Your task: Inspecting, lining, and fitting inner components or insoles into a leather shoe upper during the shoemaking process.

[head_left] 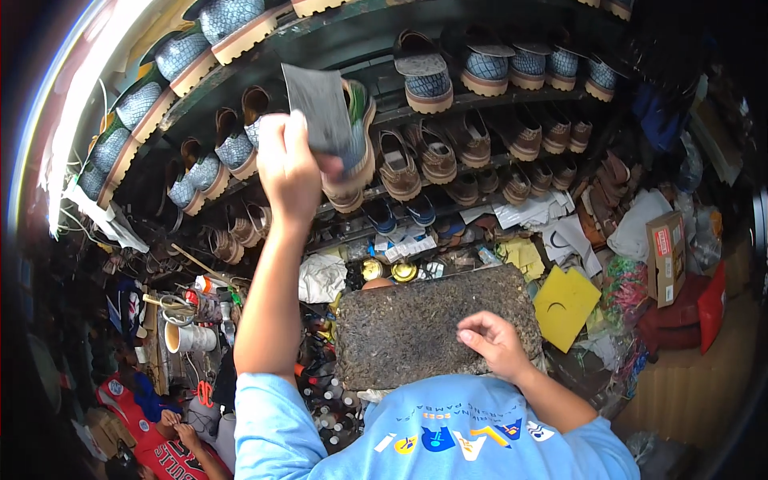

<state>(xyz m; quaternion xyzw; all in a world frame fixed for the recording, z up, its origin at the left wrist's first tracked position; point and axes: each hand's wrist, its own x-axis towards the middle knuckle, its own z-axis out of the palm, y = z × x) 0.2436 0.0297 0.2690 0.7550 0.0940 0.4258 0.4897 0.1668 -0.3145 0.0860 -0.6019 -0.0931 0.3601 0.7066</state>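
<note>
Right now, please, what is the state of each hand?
Left hand: closed, holding a blue scale-patterned shoe with a dark grey flap.
Right hand: partly open, loosely curled, nothing visible held, over the dark, rough rectangular block.

The slab (400,336) has open air over its left half; shelves (336,18) block beyond.

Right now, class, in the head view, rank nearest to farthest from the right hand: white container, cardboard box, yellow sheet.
1. Yellow sheet: just right of the right hand.
2. Cardboard box: farther right.
3. White container: far left.
</note>
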